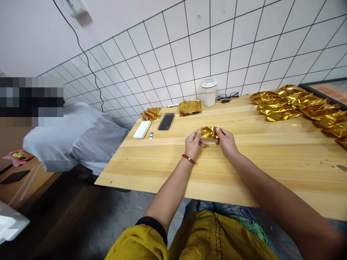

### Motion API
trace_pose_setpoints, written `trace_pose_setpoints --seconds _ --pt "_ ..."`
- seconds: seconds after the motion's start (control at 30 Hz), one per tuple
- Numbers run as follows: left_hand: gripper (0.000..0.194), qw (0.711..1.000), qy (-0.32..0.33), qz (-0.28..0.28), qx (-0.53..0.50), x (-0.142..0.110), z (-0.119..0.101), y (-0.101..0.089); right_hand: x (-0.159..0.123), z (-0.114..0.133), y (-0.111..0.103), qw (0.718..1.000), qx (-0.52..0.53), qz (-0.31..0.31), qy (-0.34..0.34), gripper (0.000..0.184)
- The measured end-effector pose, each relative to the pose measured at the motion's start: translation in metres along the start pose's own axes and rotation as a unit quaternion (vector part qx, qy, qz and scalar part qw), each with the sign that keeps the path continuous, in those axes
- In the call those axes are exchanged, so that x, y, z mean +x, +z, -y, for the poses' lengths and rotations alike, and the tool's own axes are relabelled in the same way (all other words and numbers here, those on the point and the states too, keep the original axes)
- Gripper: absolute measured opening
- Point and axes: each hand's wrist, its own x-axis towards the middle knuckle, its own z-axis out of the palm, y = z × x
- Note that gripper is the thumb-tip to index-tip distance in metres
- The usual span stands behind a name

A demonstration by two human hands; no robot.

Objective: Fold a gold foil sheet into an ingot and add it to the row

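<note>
Both of my hands hold one piece of shiny gold foil paper (pixel 207 132) just over the wooden table. My left hand (pixel 193 143), with a dark red bead bracelet at its wrist, pinches the left end. At the right end, the thumb and fingers of my right hand (pixel 226 141) are closed on the foil. Its middle looks puffed and creased between them. Folded gold foil pieces (pixel 282 104) lie in rows at the table's right side. A stack of flat gold foil sheets (pixel 190 107) rests near the wall.
Along the wall stand a white lidded cup (pixel 209 93) and black glasses (pixel 228 96). To the left lie gold foil strips (pixel 150 114), a white box (pixel 142 129), a small blue-white tube (pixel 151 135) and a blurred dark object (pixel 166 121). A person in grey (pixel 78 137) sits beyond the table's left edge.
</note>
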Motion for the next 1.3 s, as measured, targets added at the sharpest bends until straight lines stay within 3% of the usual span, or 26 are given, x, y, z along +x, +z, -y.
trace_pose_setpoints --seconds 0.07,0.27,0.37,0.73,0.9,1.1,1.3 --pt "0.050 1.000 0.010 0.010 0.016 0.000 0.001 -0.001 0.001 -0.001 0.000 1.000 0.006 0.005 -0.001 0.056" --pt "0.055 0.998 0.023 -0.051 -0.028 0.005 0.004 -0.004 -0.002 -0.005 0.000 0.995 -0.063 0.069 -0.020 0.056" --pt "0.056 0.999 0.018 -0.038 -0.020 0.006 0.003 -0.004 -0.003 -0.006 -0.001 0.991 -0.090 0.089 -0.031 0.056" --pt "0.055 0.999 0.047 -0.010 0.022 0.003 0.004 -0.006 -0.005 -0.001 -0.002 0.988 -0.128 0.080 -0.034 0.063" --pt "0.058 0.997 0.066 -0.045 -0.020 0.003 0.003 -0.006 -0.007 0.001 0.000 0.986 -0.139 0.091 -0.032 0.067" --pt "0.056 1.000 0.018 0.005 -0.004 0.004 0.002 -0.006 -0.009 0.002 0.000 0.981 -0.155 0.102 -0.051 0.062" --pt "0.057 1.000 0.003 0.009 -0.008 0.003 0.001 -0.006 -0.006 -0.004 -0.002 0.983 -0.150 0.097 -0.040 0.063"
